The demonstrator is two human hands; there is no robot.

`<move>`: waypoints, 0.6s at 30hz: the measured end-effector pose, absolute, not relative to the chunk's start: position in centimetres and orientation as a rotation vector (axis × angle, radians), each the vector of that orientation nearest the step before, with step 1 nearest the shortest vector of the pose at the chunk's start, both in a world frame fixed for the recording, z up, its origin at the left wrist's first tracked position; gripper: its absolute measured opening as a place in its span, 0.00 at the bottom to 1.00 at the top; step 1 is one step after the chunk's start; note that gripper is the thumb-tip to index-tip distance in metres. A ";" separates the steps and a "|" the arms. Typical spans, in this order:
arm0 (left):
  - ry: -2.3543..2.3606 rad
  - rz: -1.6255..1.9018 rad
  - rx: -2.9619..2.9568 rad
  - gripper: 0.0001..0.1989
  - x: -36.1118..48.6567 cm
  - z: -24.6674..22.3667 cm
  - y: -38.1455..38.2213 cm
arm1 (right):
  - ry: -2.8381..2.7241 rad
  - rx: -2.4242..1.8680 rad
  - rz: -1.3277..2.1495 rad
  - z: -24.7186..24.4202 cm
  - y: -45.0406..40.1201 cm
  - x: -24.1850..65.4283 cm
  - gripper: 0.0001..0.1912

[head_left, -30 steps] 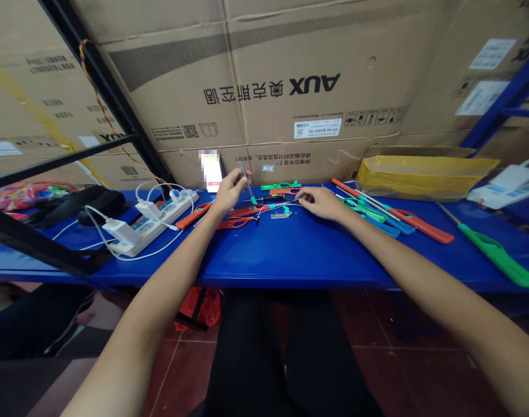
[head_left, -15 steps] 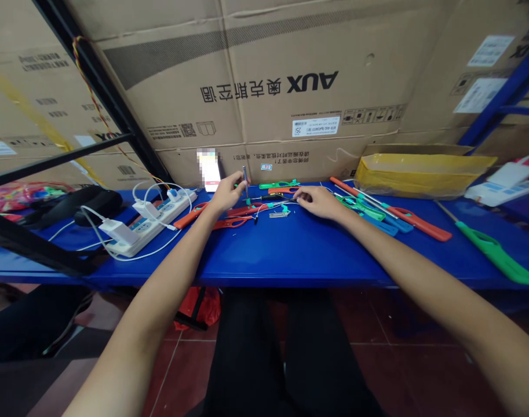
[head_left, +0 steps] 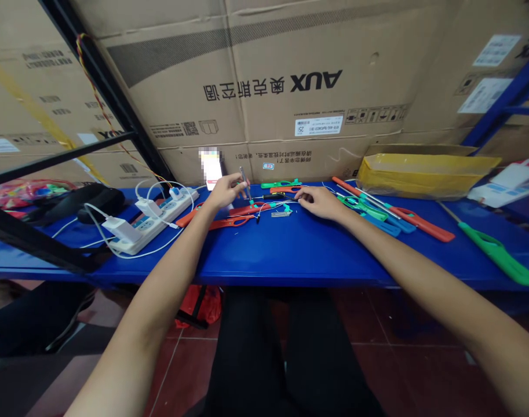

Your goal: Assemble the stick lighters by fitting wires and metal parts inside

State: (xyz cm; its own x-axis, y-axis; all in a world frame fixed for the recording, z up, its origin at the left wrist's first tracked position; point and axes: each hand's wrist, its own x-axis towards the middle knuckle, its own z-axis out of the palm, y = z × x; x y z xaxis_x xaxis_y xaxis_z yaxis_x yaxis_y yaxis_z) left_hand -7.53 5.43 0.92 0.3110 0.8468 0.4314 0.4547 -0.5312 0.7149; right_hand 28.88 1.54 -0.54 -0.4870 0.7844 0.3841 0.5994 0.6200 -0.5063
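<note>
Slim metal tweezers (head_left: 245, 178) stand tilted in my left hand (head_left: 227, 190), whose fingers pinch them. Their lower end meets a green part on an opened red lighter body (head_left: 247, 209). My right hand (head_left: 317, 201) is curled beside the parts, fingertips closed; what they hold is hidden. A black-and-yellow screwdriver (head_left: 273, 196) lies with its handle reaching those fingers, and a thin white wire runs toward them. Just in front sit a small clear piece (head_left: 281, 214) and a green bit (head_left: 287, 208). Nearer my left wrist lies an orange-red lighter shell (head_left: 229, 222).
Green, blue and red stick lighters (head_left: 420, 222) lie at right, with a green one (head_left: 494, 249) farther out. A white power strip (head_left: 160, 223) with chargers is at left. A phone (head_left: 212, 174) leans on the cardboard (head_left: 268, 52). A yellow box (head_left: 424, 174) stands behind.
The upper end of the tweezers has tipped a little to the left in my left hand. My right hand keeps its place; the whole view has shifted slightly.
</note>
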 end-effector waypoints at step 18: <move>1.285 1.217 2.375 0.11 -5.3 1.9 3.5 | -2.252 -1.040 0.190 -0.8 2.1 29.1 0.12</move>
State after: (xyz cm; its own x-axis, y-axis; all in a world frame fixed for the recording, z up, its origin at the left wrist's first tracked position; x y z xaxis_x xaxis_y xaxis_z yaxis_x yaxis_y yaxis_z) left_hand -5.30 3.50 1.87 0.2919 0.7636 0.5759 0.6169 -0.6104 0.4967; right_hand 29.08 2.11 -0.81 -0.4805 0.7250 0.4934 0.6323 0.6763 -0.3780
